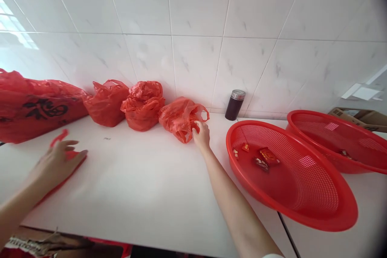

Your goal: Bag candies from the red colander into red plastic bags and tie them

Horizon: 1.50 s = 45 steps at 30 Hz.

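Note:
My right hand [201, 134] is closed on the near right side of a red plastic bag [177, 117] that leans against the wall, its handle loop sticking up beside my fingers. Over at the left, my left hand [57, 163] lies over a flat red piece [71, 155], which looks like thin plastic and is mostly covered by the hand. Its fingers are spread and slightly blurred. Two more filled red plastic bags, one in the middle [143, 109] and one further left [107, 102], stand in the same row.
A large red bag with a black print [57, 107] sits at the far left. On the right are a red perforated basket [317, 177] with several small wrapped packets [267, 156], a second red basket [320, 119], a dark flask [235, 107] and a cardboard box [375, 119].

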Motion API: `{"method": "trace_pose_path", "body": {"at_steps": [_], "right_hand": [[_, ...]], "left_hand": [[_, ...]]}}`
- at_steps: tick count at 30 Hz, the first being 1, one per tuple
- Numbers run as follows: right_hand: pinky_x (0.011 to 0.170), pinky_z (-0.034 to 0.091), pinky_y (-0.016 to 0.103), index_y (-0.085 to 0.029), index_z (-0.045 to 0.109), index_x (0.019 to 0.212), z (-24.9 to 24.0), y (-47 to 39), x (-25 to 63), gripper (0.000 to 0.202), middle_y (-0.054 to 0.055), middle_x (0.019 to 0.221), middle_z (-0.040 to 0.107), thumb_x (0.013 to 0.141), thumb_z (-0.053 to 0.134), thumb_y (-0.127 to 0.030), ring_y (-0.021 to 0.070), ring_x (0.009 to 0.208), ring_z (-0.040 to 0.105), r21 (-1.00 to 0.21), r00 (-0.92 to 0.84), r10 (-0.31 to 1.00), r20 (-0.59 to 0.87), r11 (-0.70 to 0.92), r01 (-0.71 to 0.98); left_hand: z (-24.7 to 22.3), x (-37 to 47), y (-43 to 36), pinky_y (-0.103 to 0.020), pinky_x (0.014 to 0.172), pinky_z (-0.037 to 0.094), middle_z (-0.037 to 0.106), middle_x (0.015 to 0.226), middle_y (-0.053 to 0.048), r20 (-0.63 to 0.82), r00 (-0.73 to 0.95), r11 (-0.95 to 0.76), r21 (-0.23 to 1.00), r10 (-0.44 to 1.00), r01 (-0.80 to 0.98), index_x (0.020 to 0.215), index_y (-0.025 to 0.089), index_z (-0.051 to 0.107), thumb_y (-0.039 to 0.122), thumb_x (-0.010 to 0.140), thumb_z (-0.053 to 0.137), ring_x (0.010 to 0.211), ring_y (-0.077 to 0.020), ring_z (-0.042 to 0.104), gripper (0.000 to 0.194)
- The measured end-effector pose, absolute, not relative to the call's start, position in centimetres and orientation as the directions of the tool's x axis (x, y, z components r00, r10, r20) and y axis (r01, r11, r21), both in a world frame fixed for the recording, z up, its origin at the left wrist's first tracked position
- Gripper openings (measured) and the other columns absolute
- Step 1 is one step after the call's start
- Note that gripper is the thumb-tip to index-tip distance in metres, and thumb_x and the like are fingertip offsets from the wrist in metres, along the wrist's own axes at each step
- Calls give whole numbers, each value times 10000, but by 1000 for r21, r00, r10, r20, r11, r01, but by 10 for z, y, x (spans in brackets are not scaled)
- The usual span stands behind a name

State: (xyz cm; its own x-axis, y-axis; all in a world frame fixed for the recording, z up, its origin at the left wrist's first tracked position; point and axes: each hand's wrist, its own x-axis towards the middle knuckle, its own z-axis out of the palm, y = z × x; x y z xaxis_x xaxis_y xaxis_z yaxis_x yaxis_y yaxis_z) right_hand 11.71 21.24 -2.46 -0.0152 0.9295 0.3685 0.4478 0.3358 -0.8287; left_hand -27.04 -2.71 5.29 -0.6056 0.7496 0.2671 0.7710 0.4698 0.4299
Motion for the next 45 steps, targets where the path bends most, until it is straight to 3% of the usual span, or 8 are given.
{"method": "trace_pose_path", "body": {"at_steps": [9, 14, 20, 26, 31, 34, 40, 45], "right_hand": [[868, 450, 290, -223, 587, 1055, -28, 208, 104, 229, 28, 1050, 663, 869, 460, -181, 159, 997, 587, -781, -91, 933, 349, 343, 522], [895, 434, 283, -298, 501, 1284, -16, 208, 102, 511, 38, 1310, 536, 797, 573, -162, 174, 1150, 523, -778, -100, 932, 349, 348, 522], [789, 422, 321, -237, 587, 822, -6, 212, 110, 87, 23, 947, 640, 749, 619, -202, 205, 898, 577, -872, 4, 968, 252, 225, 434], [754, 445, 307, -227, 475, 967, -7, 167, 141, 257, 62, 997, 607, 922, 301, -410, 186, 879, 569, -978, 300, 936, 185, 146, 148], [678, 477, 286, -208, 513, 927, -2, 119, 152, 283, 36, 908, 634, 902, 398, -466, 155, 746, 598, -979, 136, 978, 160, 175, -102], [712, 480, 285, -204, 551, 922, 1, 96, 161, 261, 24, 887, 621, 907, 472, -452, 153, 775, 591, -959, 42, 982, 185, 190, -213], [777, 501, 307, -205, 609, 963, -3, 62, 178, 137, 32, 921, 657, 900, 534, -302, 171, 853, 615, -964, -62, 962, 265, 262, -49], [881, 509, 335, -246, 675, 1061, -5, 35, 181, 267, 45, 1069, 671, 889, 493, -151, 178, 983, 630, -889, -128, 890, 438, 450, 87]], "left_hand": [[32, -99, 100, -389, 1116, 344, 471, 1461, -75, 401, -19, -93, 258, 916, 962, 1386, 280, 449, 482, 825, 587, 1345, -264, 424, 612], [9, -46, 152, -559, 1145, 219, 181, 1620, -124, 396, -55, -50, 249, 916, 967, 1501, 252, 339, 408, 740, 717, 1467, -395, 133, 864], [-22, -42, 175, -557, 1141, 237, 318, 1576, -113, 298, -139, 48, 294, 944, 954, 1511, 250, 320, 315, 754, 737, 1445, -388, 215, 867], [-27, -48, 186, -607, 1094, 296, 436, 1472, -115, 254, -271, 145, 423, 928, 894, 1315, 190, 542, 316, 898, 610, 1348, -321, 399, 440], [-1, -31, 166, -689, 1109, 103, 418, 1494, -165, 306, -390, 132, 616, 868, 777, 1357, 195, 503, 177, 894, 506, 1406, -366, 305, 463], [14, -14, 115, -542, 1111, 295, 448, 1484, -127, 335, -398, 33, 729, 854, 684, 1412, 242, 435, 297, 955, 368, 1365, -296, 402, 465], [7, -2, -8, -470, 977, 486, 522, 1426, -127, 36, -56, -40, 997, 998, -72, 1348, 234, 526, 599, 936, 331, 1269, -321, 517, 584], [0, -12, -48, -468, 1084, 387, 494, 1455, -92, -130, -65, 137, 983, 989, 125, 1142, 251, 692, 595, 829, 577, 1386, -327, 374, 479]]}}
